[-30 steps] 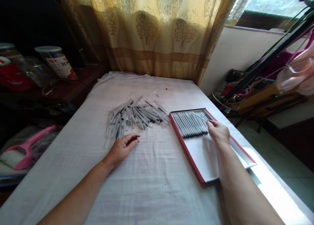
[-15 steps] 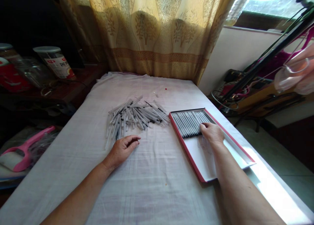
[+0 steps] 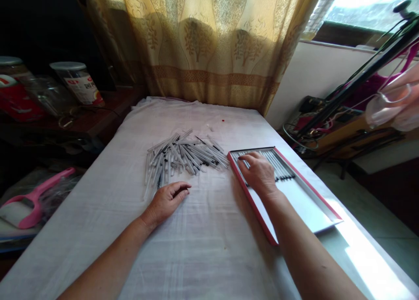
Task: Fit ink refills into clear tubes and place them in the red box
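Note:
My right hand (image 3: 258, 171) is over the far left part of a shallow red-edged box (image 3: 301, 215), with thumb and fingertips apart and nothing visible between them. A row of pen refills (image 3: 278, 163), pale tubes with black ends, lies side by side in the far half of the box. My hand covers part of this row. To the left, a loose pile of similar pen refills (image 3: 183, 153) is spread on the cloth. My left hand (image 3: 168, 199) rests on the cloth just in front of the pile, fingers loosely curved and a gap between thumb and forefinger.
A pale cloth (image 3: 203, 256) covers the table. Far back on it is a small red piece (image 3: 223, 120). At left stand a lidded jar (image 3: 78, 84) and a pink-handled item (image 3: 42, 195). A patterned curtain (image 3: 203, 42) hangs behind; a dark slanting pole (image 3: 353, 81) stands at right.
My right hand has moved left across the row of refills, from its right part to the left edge of the box, and its fingers have spread. My left hand stays in place.

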`<state>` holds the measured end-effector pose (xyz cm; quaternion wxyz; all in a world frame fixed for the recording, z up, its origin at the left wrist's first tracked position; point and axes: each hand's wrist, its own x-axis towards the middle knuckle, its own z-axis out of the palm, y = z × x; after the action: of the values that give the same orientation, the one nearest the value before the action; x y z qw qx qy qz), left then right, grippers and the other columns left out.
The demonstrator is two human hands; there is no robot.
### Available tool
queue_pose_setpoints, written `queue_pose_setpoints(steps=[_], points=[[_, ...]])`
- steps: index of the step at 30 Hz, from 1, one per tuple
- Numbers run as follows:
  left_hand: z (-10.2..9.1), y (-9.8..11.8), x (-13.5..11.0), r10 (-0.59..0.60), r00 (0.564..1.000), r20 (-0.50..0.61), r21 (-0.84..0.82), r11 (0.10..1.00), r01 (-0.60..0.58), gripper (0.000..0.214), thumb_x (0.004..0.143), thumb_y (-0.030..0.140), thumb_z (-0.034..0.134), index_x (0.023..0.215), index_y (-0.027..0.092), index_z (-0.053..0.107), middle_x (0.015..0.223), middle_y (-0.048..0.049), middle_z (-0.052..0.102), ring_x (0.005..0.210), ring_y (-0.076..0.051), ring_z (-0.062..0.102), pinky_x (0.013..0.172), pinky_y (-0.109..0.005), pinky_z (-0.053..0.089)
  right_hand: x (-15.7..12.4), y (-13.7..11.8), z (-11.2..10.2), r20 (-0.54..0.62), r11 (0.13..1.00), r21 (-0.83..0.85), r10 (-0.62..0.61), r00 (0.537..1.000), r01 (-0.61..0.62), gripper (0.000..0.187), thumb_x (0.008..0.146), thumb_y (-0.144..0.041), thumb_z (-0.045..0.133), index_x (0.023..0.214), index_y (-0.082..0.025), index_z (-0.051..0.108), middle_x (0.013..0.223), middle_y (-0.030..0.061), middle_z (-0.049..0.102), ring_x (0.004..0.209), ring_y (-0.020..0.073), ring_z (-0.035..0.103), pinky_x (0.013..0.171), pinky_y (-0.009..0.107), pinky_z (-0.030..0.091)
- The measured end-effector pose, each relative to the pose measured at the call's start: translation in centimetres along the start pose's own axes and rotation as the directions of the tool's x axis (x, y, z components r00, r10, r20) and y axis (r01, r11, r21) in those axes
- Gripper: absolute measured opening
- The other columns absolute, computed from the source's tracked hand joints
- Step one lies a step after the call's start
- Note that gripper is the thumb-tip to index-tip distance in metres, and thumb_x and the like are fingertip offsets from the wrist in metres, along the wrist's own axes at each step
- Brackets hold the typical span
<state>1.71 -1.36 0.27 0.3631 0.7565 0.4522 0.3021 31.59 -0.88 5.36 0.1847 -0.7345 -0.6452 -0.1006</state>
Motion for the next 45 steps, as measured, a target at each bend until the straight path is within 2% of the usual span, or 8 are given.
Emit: queue_pose_setpoints(steps=[7, 13, 19, 22, 27, 34, 38, 45], points=[[0.0, 0.0, 0.0, 0.010, 1.000, -0.001, -0.007, 1.000, -0.010, 0.025, 0.085, 0.033, 0.056, 0.101, 0.022, 0.071, 0.098, -0.0044, 0.076, 0.092, -0.021, 0.070, 0.085, -0.032, 0.053, 0.0, -4.7, 1.5, 0.274, 0.954, -0.244, -0.105, 0.956, 0.175, 0.022, 0.085, -0.034, 0.060, 0.091, -0.017, 0.072, 0.103, 0.0146, 0.067, 0.098, 0.0287, 0.054, 0.077, 0.037, 0.036], [0.0, -0.1, -0.1, 0.031, 1.000, 0.006, 0.003, 1.000, -0.031, 0.024, 0.086, 0.032, 0.055, 0.101, 0.022, 0.071, 0.097, -0.0041, 0.075, 0.091, -0.020, 0.069, 0.085, -0.031, 0.053, -0.3, -4.0, 1.3, 0.228, 0.969, -0.224, -0.054, 0.972, 0.106, 0.025, 0.089, -0.026, 0.049, 0.086, -0.017, 0.072, 0.097, 0.0134, 0.069, 0.094, 0.0274, 0.056, 0.076, 0.036, 0.036], [0.1, 0.3, -0.6, 0.291, 0.927, -0.238, 0.206, 0.947, -0.244, 0.027, 0.091, 0.029, 0.051, 0.113, 0.021, 0.065, 0.110, -0.0085, 0.069, 0.102, -0.020, 0.065, 0.092, -0.034, 0.050, -2.7, -4.6, 0.3, -0.057, 0.973, 0.224, -0.047, 0.997, 0.059, 0.022, 0.089, -0.029, 0.052, 0.091, -0.019, 0.072, 0.099, 0.0093, 0.070, 0.093, 0.0239, 0.061, 0.083, 0.034, 0.044], [-0.3, 0.8, -0.7, 0.423, 0.847, -0.323, 0.412, 0.868, -0.276, 0.030, 0.091, 0.028, 0.054, 0.120, 0.024, 0.062, 0.129, -0.0107, 0.059, 0.122, -0.025, 0.053, 0.104, -0.043, 0.041, -4.3, -5.9, -0.2, 0.029, 0.821, 0.562, -0.140, 0.990, 0.099, 0.021, 0.089, -0.031, 0.053, 0.093, -0.020, 0.071, 0.096, 0.0077, 0.070, 0.088, 0.0199, 0.064, 0.071, 0.028, 0.049], [-0.5, 0.2, -0.7, 0.379, 0.915, -0.136, 0.488, 0.830, -0.271, 0.029, 0.096, 0.033, 0.046, 0.115, 0.022, 0.064, 0.103, -0.0084, 0.071, 0.096, -0.022, 0.064, 0.095, -0.040, 0.045, -5.1, -7.2, -0.1, 0.188, 0.656, 0.754, -0.247, 0.951, 0.021, 0.019, 0.090, -0.030, 0.054, 0.090, -0.020, 0.070, 0.090, 0.0051, 0.070, 0.083, 0.0166, 0.065, 0.064, 0.024, 0.049], [0.0, -0.8, -0.5, 0.278, 0.955, -0.099, 0.449, 0.869, -0.207, 0.030, 0.096, 0.033, 0.043, 0.107, 0.020, 0.067, 0.097, -0.0081, 0.073, 0.088, -0.020, 0.067, 0.080, -0.031, 0.051, -1.4, -5.2, 1.1, 0.196, 0.993, 0.096, -0.087, 0.977, 0.070, 0.022, 0.091, -0.026, 0.052, 0.098, -0.021, 0.072, 0.102, 0.0096, 0.070, 0.093, 0.0232, 0.061, 0.077, 0.032, 0.044], [-0.2, -0.8, -0.4, 0.228, 0.965, -0.131, 0.386, 0.908, -0.162, 0.030, 0.095, 0.034, 0.043, 0.109, 0.020, 0.066, 0.102, -0.0081, 0.074, 0.092, -0.021, 0.069, 0.082, -0.032, 0.052, 0.5, -4.4, 1.8, 0.273, 0.949, -0.275, -0.076, 0.959, 0.153, 0.024, 0.089, -0.022, 0.051, 0.085, -0.016, 0.074, 0.098, 0.0150, 0.068, 0.096, 0.0292, 0.056, 0.075, 0.038, 0.038], [-0.3, -0.6, -0.4, 0.230, 0.963, -0.139, 0.371, 0.914, -0.165, 0.031, 0.095, 0.034, 0.043, 0.109, 0.018, 0.066, 0.101, -0.0087, 0.074, 0.091, -0.023, 0.069, 0.083, -0.033, 0.053, 0.8, -4.9, 1.7, 0.308, 0.938, -0.315, -0.043, 0.950, 0.145, 0.028, 0.091, -0.021, 0.047, 0.089, -0.015, 0.074, 0.100, 0.0173, 0.068, 0.096, 0.0294, 0.056, 0.075, 0.039, 0.036]])
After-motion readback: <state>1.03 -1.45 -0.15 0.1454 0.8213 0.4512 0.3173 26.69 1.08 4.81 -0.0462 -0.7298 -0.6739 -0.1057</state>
